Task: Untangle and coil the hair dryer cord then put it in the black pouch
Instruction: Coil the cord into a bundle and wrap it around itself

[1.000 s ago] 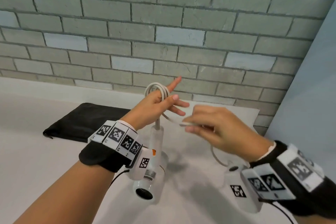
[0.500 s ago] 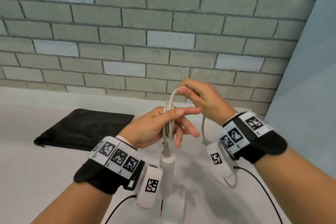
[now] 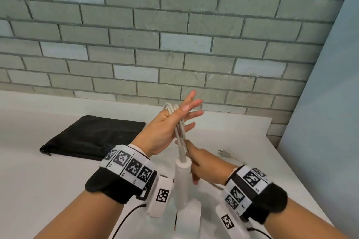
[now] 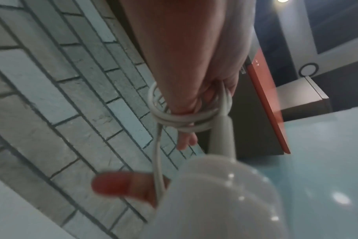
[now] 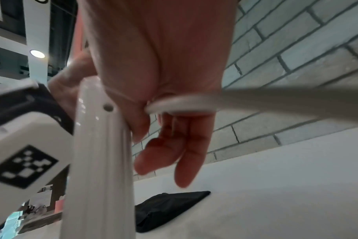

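Note:
My left hand (image 3: 167, 126) is raised over the table, fingers spread straight, with the white cord (image 3: 179, 128) looped several times round it and the thumb lying over the loops. The white hair dryer (image 3: 182, 176) hangs from the cord just below. My right hand (image 3: 198, 163) sits under the left, beside the top of the handle, pinching the cord (image 5: 180, 106) between thumb and fingers. In the left wrist view the loops (image 4: 184, 119) circle the hand (image 4: 186, 72) above the dryer (image 4: 225, 202). The black pouch (image 3: 93, 136) lies flat at the left.
The cord's plug (image 3: 223, 153) lies on the white table (image 3: 38, 180) to the right of my hands. A grey brick wall (image 3: 174, 44) closes the back and a pale blue panel (image 3: 320, 122) the right side. Black cables trail from both wristbands.
My right hand has come down from the top of the coil to below the left hand, near the dryer handle. The left fingers have spread out and the hand carries more loops.

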{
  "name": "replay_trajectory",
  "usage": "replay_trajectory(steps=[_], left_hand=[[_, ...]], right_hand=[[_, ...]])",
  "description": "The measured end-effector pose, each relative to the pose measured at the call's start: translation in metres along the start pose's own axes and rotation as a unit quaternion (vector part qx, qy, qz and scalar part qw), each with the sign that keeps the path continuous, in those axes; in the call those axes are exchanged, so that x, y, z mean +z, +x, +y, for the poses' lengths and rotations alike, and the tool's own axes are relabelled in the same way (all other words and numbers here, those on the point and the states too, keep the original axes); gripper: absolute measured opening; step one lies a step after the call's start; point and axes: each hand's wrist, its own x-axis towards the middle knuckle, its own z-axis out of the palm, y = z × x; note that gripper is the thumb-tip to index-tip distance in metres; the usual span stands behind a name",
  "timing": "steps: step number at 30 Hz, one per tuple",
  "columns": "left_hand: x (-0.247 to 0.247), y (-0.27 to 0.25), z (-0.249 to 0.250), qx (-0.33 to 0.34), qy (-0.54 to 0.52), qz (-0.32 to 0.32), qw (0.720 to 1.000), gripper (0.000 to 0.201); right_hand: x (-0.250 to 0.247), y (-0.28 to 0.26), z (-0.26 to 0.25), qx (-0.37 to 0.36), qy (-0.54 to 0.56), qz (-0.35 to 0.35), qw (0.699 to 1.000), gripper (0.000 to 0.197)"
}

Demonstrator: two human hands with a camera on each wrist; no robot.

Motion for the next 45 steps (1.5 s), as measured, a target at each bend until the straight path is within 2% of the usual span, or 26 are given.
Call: replay_trajectory(steps=[3, 5, 7, 10, 12, 13, 17, 19, 21, 22, 24, 28, 33, 35, 37, 39, 41, 43, 45], left_hand=[[-0.008, 0.002, 0.006, 0.026, 0.084, 0.056, 0.995, 0.044], [-0.012, 0.001, 0.01, 0.027, 0.171, 0.066, 0.983, 0.035], [-0.01, 0.0, 0.012, 0.0, 0.204, 0.044, 0.978, 0.037], [-0.004, -0.001, 0.016, -0.027, 0.23, -0.01, 0.973, 0.041], [-0.002, -0.003, 0.018, -0.027, 0.239, -0.06, 0.969, 0.051], [0.0, -0.003, 0.018, -0.033, 0.225, -0.085, 0.97, 0.055], [0.005, -0.002, 0.016, -0.089, 0.134, -0.181, 0.97, 0.069], [0.005, -0.002, 0.016, -0.099, 0.093, -0.229, 0.964, 0.062], [0.002, -0.002, 0.015, -0.109, 0.065, -0.262, 0.957, 0.053], [0.001, -0.001, 0.014, -0.109, 0.057, -0.266, 0.956, 0.048], [-0.003, 0.0, 0.012, -0.104, 0.056, -0.247, 0.962, 0.039], [-0.012, 0.0, 0.008, -0.068, 0.087, -0.155, 0.982, 0.019], [-0.012, -0.001, -0.002, -0.056, 0.046, -0.053, 0.996, 0.018], [-0.017, -0.003, -0.003, -0.064, 0.022, -0.031, 0.997, 0.018], [-0.021, -0.006, -0.002, -0.072, -0.006, -0.021, 0.997, 0.015], [-0.02, -0.006, -0.002, -0.079, -0.034, -0.025, 0.996, 0.011], [-0.015, -0.003, -0.002, -0.082, -0.054, -0.039, 0.994, 0.016], [-0.01, 0.0, -0.003, -0.08, -0.067, -0.047, 0.993, 0.02], [-0.009, 0.002, -0.004, -0.076, -0.074, -0.037, 0.994, 0.022]], right_hand=[[-0.006, -0.015, 0.004, -0.009, -0.081, -0.023, 0.996, 0.048], [-0.009, -0.026, 0.003, -0.061, -0.139, -0.001, 0.988, 0.039], [-0.02, -0.036, -0.009, -0.134, -0.184, 0.061, 0.972, 0.028], [-0.047, -0.043, -0.028, -0.245, -0.163, 0.181, 0.938, 0.025], [-0.066, -0.045, -0.039, -0.251, -0.13, 0.249, 0.926, 0.021], [-0.074, -0.045, -0.043, -0.236, -0.112, 0.264, 0.929, 0.026], [-0.086, -0.041, -0.049, -0.179, -0.03, 0.199, 0.963, 0.061], [-0.086, -0.036, -0.048, -0.169, 0.001, 0.127, 0.977, 0.057], [-0.086, -0.034, -0.047, -0.135, 0.04, 0.065, 0.988, 0.043], [-0.086, -0.034, -0.045, -0.124, 0.04, 0.057, 0.99, 0.034], [-0.085, -0.032, -0.043, -0.128, 0.021, 0.097, 0.987, 0.02], [-0.086, -0.032, -0.04, -0.126, 0.07, 0.167, 0.975, 0.014], [-0.088, -0.037, -0.029, -0.088, 0.122, 0.138, 0.979, 0.023], [-0.093, -0.04, -0.02, -0.078, 0.128, 0.148, 0.978, 0.019], [-0.097, -0.042, -0.009, -0.084, 0.092, 0.2, 0.972, 0.01], [-0.095, -0.036, 0.0, -0.077, -0.001, 0.289, 0.954, 0.005], [-0.088, -0.025, 0.003, -0.059, -0.027, 0.358, 0.931, 0.009], [-0.075, -0.011, 0.001, -0.031, 0.056, 0.36, 0.931, 0.015], [-0.062, -0.001, -0.005, -0.009, 0.2, 0.319, 0.926, 0.018]])
